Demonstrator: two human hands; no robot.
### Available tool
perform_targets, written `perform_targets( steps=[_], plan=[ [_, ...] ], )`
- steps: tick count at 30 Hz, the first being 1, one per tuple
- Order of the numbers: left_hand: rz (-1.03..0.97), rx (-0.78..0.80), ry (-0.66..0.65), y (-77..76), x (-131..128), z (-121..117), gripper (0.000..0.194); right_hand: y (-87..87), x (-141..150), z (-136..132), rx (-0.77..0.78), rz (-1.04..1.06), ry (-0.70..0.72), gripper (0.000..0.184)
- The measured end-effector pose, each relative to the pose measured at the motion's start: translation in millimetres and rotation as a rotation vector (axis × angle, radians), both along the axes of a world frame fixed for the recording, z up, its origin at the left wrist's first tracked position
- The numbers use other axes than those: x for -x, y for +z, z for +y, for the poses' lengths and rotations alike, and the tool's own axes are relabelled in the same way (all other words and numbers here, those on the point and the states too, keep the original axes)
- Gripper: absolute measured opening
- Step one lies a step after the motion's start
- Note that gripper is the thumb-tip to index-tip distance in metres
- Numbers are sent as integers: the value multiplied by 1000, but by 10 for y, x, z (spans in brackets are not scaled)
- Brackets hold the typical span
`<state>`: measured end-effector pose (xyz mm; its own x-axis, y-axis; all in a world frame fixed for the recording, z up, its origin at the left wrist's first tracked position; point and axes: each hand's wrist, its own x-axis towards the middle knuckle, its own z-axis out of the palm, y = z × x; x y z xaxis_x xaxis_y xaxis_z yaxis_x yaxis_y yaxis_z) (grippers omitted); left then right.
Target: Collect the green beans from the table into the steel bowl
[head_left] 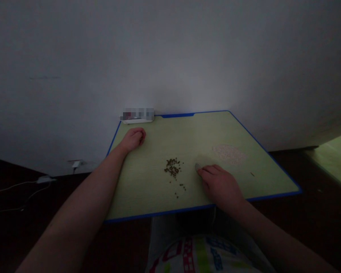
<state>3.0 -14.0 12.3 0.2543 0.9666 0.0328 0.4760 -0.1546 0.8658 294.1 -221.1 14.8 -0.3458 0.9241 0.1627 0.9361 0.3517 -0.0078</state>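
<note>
Shade lies over the room, and small details are hard to make out. At the fingertips of the right hand [221, 185] there is a small grey thing [197, 166], blurred and partly covered. The fingers are bent together against it, but I cannot tell whether they pinch it or only touch it. The palm of this hand is hidden.

To the left of this grip, dark grains [172, 168] lie in a loose heap on the table [187, 136], with a few scattered nearer to the body. To the right of the grip and a little beyond it, pale grains [229, 153] are spread in a thin patch; single ones can hardly be separated. Farther right lies a thin dark stick [252, 174].

The left hand [134, 138] is folded into a loose fist, well apart from the grip, and its inside cannot be seen. Just beyond it a box [139, 117] stands at the corner, its front blurred into squares. The left forearm covers part of the table's left edge. Below the grip, a printed shirt [199, 254] is cut off by the picture's bottom.
</note>
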Motion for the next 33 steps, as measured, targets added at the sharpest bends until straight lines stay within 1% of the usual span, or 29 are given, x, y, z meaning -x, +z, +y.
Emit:
perform_targets(
  steps=[3, 8, 12, 16, 20, 23, 28, 30, 31, 33],
  plan=[
    [-5, 11, 8, 22, -13, -16, 12, -10, 92, -20, 30, 16, 76, 26],
    [-14, 16, 1, -34, 21, 22, 11, -14, 279, -38, 80, 38, 224, 23],
    [-22, 6, -19, -58, 36, 35, 11, -19, 360, -25, 73, 48, 238, 19],
    [-5, -5, -14, -44, 27, 23, 12, 9, 403, 9, 76, 19, 154, 15],
    [-3, -7, -29, -49, 34, 30, 12, 44, 345, 104, 81, -24, 25, 17],
    [-11, 3, -26, -50, 36, 33, 11, 45, 198, 232, 69, -38, -85, 19],
    [-11, 7, -10, -12, 7, 1, 11, 66, -134, 433, 39, -89, -250, 20],
    [-6, 2, -8, -3, 0, -9, 11, 97, -221, 464, 26, -104, -282, 22],
    [-7, -2, -7, -4, 0, -9, 11, 114, -243, 470, 15, -98, -276, 23],
    [-9, 2, -9, -16, 4, 0, 11, 141, -241, 472, -1, -50, -200, 28]
  ],
)
